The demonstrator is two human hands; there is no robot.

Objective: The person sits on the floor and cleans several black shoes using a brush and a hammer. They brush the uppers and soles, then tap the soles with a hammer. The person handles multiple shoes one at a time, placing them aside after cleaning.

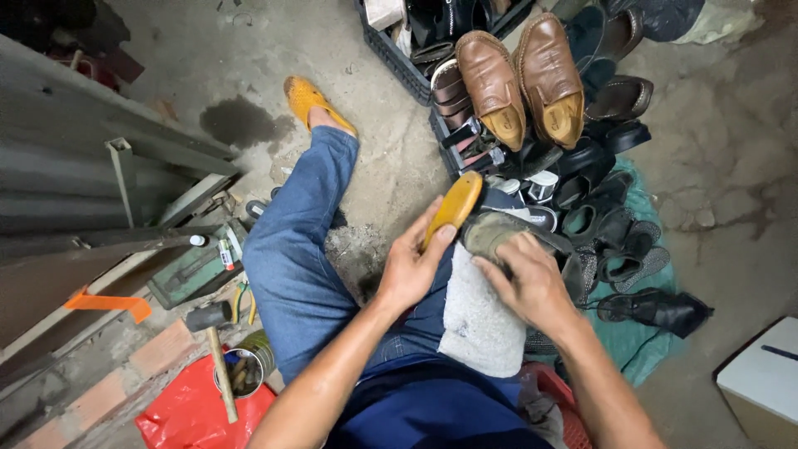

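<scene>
Shoe, a worn olive-grey one, lay on our lap across a white towel, directly under the fingers of our right hand. Those fingers were curled and pressed together over its upper, so they gripped it from above, and the toe stuck out just past the fingertips, pointing up and to the left, toward the brush. We could not see how far the heel ran beneath the palm.

Our left hand held a yellow wooden-backed brush. Its thumb and fingers pinched the lower end, and the brush rose away from the fingertips, tilted to the right. Its long axis ran almost in line with the shoe's toe, and its upper end stood just beside that toe; whether the bristles touched the leather we could not tell. Of the two hands, the right was the one on the shoe, and the left was near it only through the brush.

Beyond the fingertips of both hands sat a heap of dark shoes and sandals, topped by a pair of brown loafers. Well off to the left of our left hand lay a hammer over a red bag.
</scene>
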